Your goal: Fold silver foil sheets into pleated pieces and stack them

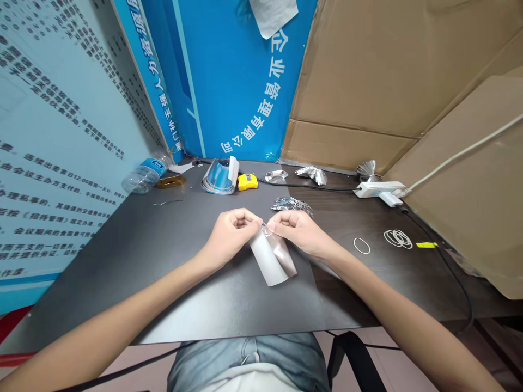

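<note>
"Silver-and-white foil sleeve (pixel 273 261): location?"

"On the dark table (pixel 175 277), lower end resting, upper end raised between the hands."

"State of the hands?"

"Left hand (pixel 232 235) and right hand (pixel 296 234) each pinch that upper end, fingers curled, knuckles nearly meeting. Grip sits close to the edge, keeping the sleeve steady."

"Nearby?"

"Crimped foil pieces (pixel 292 204) just ahead; white rubber bands (pixel 397 238) off right."

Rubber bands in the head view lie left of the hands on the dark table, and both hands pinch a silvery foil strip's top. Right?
No: the head view shows the rubber bands right of the hands, not left. The rest stands: the left hand and right hand pinch the top of the silvery foil strip on the dark table.
</note>
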`<move>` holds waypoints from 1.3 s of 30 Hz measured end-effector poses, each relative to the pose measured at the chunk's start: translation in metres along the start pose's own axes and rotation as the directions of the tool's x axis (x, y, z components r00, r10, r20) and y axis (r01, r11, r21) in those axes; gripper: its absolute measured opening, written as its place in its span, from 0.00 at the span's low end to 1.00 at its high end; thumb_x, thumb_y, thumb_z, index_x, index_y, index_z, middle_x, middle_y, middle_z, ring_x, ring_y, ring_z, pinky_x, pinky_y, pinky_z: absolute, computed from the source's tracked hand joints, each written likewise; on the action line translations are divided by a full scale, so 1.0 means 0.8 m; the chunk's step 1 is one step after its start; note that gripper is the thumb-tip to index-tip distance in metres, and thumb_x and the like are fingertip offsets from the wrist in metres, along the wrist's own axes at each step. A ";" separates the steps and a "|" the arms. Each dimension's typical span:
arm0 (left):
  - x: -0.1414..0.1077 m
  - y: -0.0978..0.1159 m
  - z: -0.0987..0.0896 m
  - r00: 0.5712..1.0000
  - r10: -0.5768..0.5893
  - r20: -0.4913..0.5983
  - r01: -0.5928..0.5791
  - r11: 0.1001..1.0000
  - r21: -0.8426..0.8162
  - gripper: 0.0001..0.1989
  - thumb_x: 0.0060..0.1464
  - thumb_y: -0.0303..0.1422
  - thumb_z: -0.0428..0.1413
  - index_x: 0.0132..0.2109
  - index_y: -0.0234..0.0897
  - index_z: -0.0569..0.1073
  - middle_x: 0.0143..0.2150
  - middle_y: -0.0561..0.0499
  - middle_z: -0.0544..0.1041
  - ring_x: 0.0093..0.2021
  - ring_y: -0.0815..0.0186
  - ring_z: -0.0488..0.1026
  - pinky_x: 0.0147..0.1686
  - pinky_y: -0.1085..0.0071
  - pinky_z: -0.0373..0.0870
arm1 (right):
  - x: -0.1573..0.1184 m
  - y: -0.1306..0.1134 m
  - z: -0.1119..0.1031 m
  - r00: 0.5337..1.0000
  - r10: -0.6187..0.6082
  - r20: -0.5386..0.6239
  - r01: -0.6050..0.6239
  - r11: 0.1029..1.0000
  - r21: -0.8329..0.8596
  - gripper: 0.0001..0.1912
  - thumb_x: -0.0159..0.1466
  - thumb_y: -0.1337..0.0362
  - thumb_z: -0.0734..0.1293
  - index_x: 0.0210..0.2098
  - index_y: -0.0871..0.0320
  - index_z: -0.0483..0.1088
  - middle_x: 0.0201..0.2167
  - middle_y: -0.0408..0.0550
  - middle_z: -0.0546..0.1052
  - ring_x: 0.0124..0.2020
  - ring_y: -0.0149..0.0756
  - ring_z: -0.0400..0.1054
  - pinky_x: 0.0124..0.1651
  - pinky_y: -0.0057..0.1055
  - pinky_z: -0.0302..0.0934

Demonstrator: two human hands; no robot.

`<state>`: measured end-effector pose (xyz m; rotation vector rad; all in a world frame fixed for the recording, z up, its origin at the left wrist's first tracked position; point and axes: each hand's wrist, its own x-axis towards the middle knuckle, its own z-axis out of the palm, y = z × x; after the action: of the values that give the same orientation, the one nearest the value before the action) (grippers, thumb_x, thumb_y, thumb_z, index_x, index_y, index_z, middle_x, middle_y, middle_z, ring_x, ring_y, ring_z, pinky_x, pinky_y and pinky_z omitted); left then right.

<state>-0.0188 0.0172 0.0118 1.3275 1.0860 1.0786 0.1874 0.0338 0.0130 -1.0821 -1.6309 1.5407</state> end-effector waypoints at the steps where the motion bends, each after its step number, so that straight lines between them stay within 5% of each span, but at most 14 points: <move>1: 0.000 0.000 0.000 1.000 0.008 0.005 -0.008 1.000 0.008 0.06 0.52 0.32 0.62 0.34 0.32 0.79 0.31 0.50 0.79 0.31 0.69 0.72 0.33 0.75 0.66 | 0.000 0.001 0.000 1.000 -0.011 0.000 0.011 1.000 -0.020 0.17 0.63 0.51 0.72 0.33 0.61 0.74 0.29 0.44 0.74 0.30 0.29 0.65 0.34 0.27 0.56; 9: 0.004 0.000 -0.009 0.982 -0.006 0.187 -0.016 0.993 0.116 0.12 0.58 0.40 0.62 0.39 0.33 0.80 0.36 0.47 0.82 0.35 0.65 0.76 0.36 0.72 0.70 | -0.004 -0.001 0.001 0.998 -0.045 -0.032 0.036 0.967 -0.254 0.12 0.64 0.56 0.71 0.36 0.60 0.75 0.30 0.43 0.75 0.29 0.28 0.65 0.32 0.26 0.57; 18: 0.007 0.003 -0.014 0.991 0.060 0.117 -0.081 0.981 0.179 0.16 0.61 0.44 0.61 0.35 0.34 0.77 0.32 0.49 0.79 0.32 0.66 0.73 0.34 0.73 0.66 | -0.002 -0.009 -0.002 0.999 -0.005 -0.032 0.005 1.000 0.003 0.18 0.61 0.51 0.73 0.33 0.61 0.75 0.30 0.45 0.75 0.31 0.30 0.66 0.38 0.28 0.58; 29: 0.011 0.010 -0.024 0.955 -0.024 0.295 -0.053 0.966 0.252 0.14 0.62 0.41 0.59 0.38 0.35 0.82 0.36 0.49 0.81 0.36 0.64 0.74 0.37 0.73 0.65 | -0.002 -0.003 -0.006 0.997 -0.062 0.050 0.070 0.982 -0.174 0.03 0.60 0.67 0.66 0.31 0.60 0.73 0.29 0.42 0.73 0.30 0.28 0.63 0.34 0.24 0.55; 39: 0.020 0.006 -0.028 0.937 -0.060 0.343 -0.013 0.978 0.206 0.18 0.62 0.46 0.59 0.37 0.35 0.80 0.34 0.48 0.79 0.36 0.63 0.72 0.38 0.71 0.64 | 0.001 -0.013 -0.009 0.998 -0.058 0.018 0.061 0.981 -0.185 0.04 0.59 0.68 0.67 0.29 0.59 0.75 0.26 0.41 0.74 0.29 0.28 0.63 0.33 0.24 0.55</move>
<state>-0.0374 0.0370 0.0174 1.5952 0.9598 0.6888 0.1921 0.0382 0.0240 -1.1109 -1.8275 1.3809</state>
